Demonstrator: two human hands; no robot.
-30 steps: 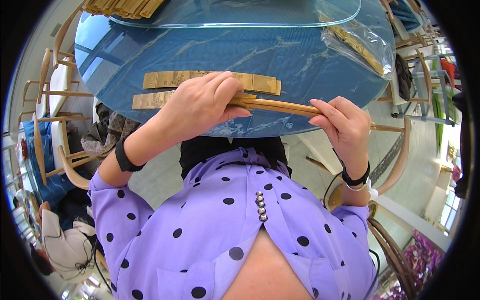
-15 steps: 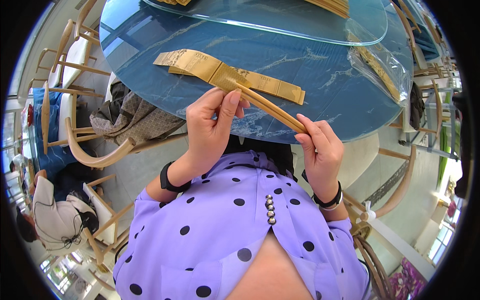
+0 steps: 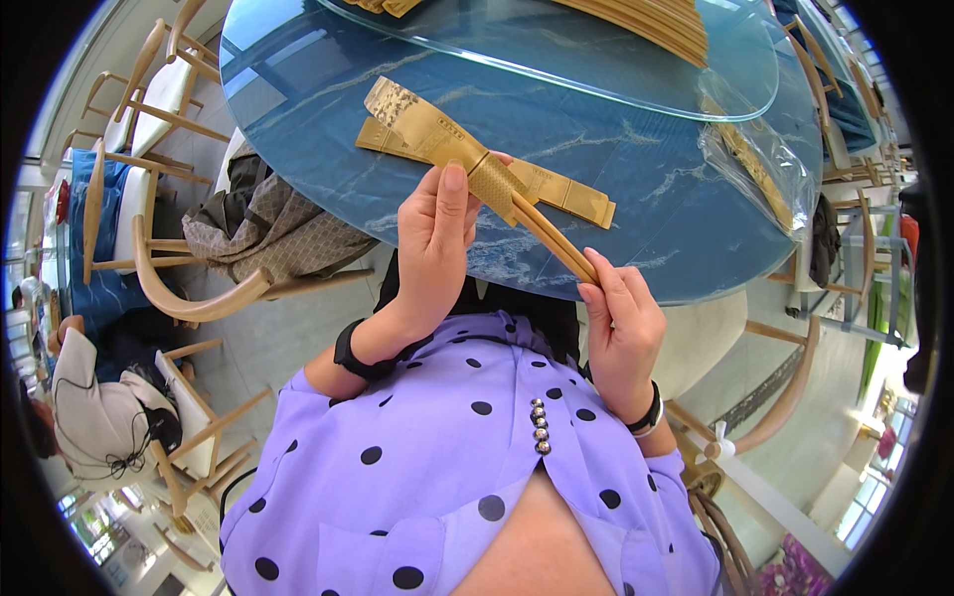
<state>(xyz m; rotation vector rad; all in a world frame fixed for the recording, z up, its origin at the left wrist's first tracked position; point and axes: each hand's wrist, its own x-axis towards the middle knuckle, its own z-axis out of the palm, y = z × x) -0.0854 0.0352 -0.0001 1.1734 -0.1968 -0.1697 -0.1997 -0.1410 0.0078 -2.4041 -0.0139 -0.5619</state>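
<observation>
Chopsticks [image 3: 545, 230] of pale wood, a pair held together, sit halfway inside a gold paper sleeve [image 3: 437, 136], lifted above the near edge of the round blue worktop [image 3: 636, 189]. The left hand [image 3: 434, 243] is curled about the sleeve's mouth, thumb up along its side and fingers pressed together behind it, pinching paper and sticks where they meet. The right hand [image 3: 621, 323] grips the bare lower ends of the chopsticks, fingers folded round them. Sleeve and sticks slant from upper left down to lower right, over the worktop's near edge. Flat on the worktop just beyond the hands lie more gold sleeves [image 3: 566, 194], partly hidden by the held one. A glass turntable [image 3: 596, 60] covers the middle of the worktop, with a heap of wooden chopsticks [image 3: 656, 20] at its far edge. Near the worktop's right edge lies a clear plastic bag [image 3: 760, 164] with gold packets inside. A black band [image 3: 360, 358] circles the left wrist, a bracelet [image 3: 648, 415] the right. Wooden chairs [image 3: 189, 288] stand at the left.
</observation>
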